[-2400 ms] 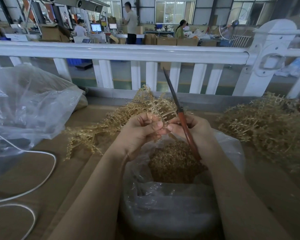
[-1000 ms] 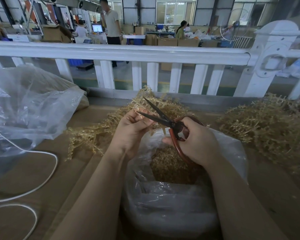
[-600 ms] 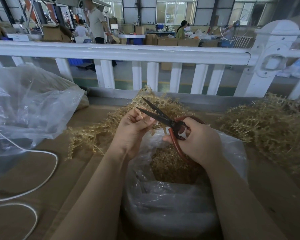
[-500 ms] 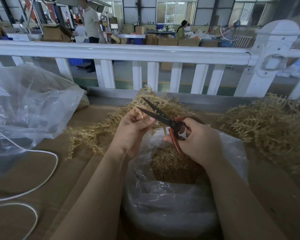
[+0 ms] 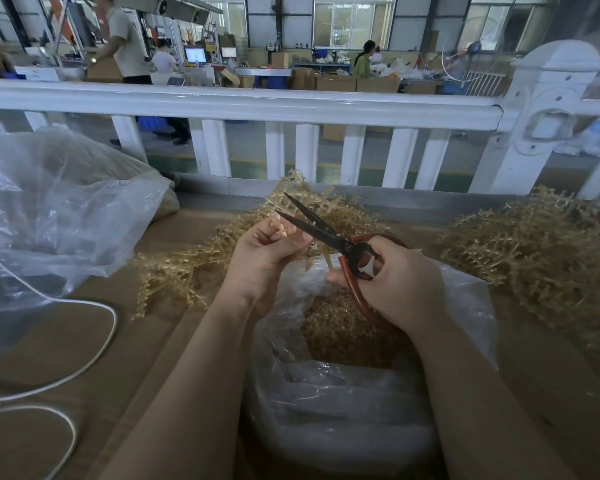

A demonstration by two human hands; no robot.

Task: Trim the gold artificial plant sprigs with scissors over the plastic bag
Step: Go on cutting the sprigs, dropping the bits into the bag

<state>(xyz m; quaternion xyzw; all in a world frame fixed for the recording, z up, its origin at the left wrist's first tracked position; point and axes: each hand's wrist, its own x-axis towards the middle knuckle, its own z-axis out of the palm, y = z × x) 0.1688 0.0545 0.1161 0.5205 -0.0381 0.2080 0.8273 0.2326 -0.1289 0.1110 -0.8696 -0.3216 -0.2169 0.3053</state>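
My left hand (image 5: 264,252) pinches a gold sprig (image 5: 280,227) just above the rim of the clear plastic bag (image 5: 326,410). My right hand (image 5: 397,284) grips the red handles of black-bladed scissors (image 5: 317,225). The blades stand apart, their tips up and left, beside the pinched sprig. Gold trimmings (image 5: 340,327) fill the bag's open mouth below both hands. A long gold sprig bunch (image 5: 184,268) trails left from my left hand over the brown table.
A heap of gold sprigs (image 5: 534,258) lies at the right. A large crumpled clear bag (image 5: 49,209) sits at the left, with a white cable (image 5: 94,348) looping below it. A white railing (image 5: 257,105) closes the table's far side. People stand in the workshop beyond.
My right hand swung the scissors down from upright to point left at the sprig, and the blades opened. In the last half second both hands hardly moved.
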